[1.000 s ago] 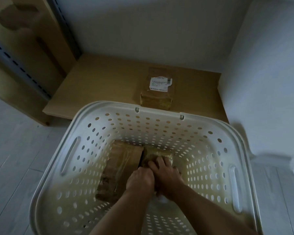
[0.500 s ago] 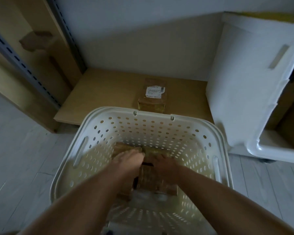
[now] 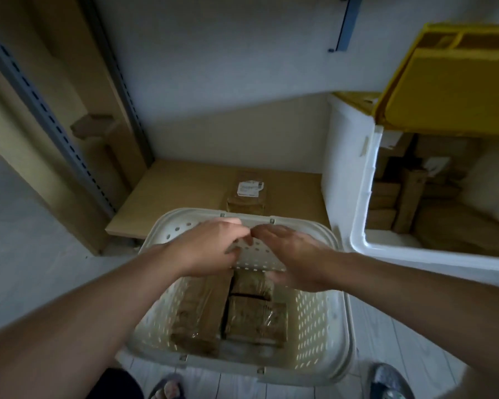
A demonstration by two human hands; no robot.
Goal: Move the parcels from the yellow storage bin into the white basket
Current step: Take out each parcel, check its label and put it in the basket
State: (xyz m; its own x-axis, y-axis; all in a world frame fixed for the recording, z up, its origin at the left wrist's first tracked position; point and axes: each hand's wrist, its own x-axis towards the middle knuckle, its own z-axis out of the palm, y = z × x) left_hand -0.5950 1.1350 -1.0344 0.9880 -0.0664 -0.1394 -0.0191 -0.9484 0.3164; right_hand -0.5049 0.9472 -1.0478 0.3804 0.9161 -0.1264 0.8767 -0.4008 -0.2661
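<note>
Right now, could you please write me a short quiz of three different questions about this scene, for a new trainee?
1. True or false: the left hand grips a brown parcel.
2. Where does the labelled brown parcel lie? A: in the white perforated plastic basket. B: on the wooden board behind the basket.
3. Fill in: the lid of the white storage bin is coloured ____.

Key: 1 false; 2 B; 3 yellow.
</note>
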